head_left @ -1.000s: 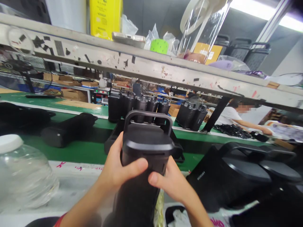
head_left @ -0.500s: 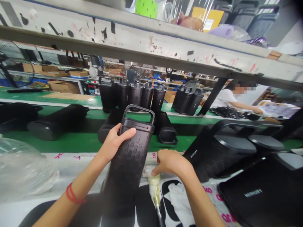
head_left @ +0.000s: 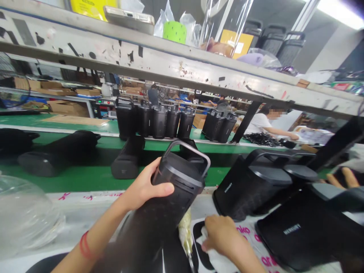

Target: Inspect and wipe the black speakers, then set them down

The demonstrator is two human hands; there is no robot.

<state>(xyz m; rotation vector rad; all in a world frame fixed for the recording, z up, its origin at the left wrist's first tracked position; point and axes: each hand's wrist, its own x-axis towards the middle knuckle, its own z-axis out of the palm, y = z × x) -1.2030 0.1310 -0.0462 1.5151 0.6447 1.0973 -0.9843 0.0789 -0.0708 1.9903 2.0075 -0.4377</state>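
A black canister-like device with a loop handle on top stands tilted in front of me. My left hand grips its upper left side, thumb across the front. Right of it, my right hand is closed on a white cloth low over the worktop. Between the device and that hand lies a tool wrapped in yellowish tape, partly hidden by the device. A red band is on my left wrist.
Black MERKURY devices stand at the right, with another person's fingers behind. More devices lie on the green belt and stand beyond it. A clear plastic bag is at the left. A shelf crosses overhead; a person sits beyond.
My right hand has moved down and right from the taped tool to the cloth and closed on it. The device has tilted, its top now further right and nearer. The view has shifted.
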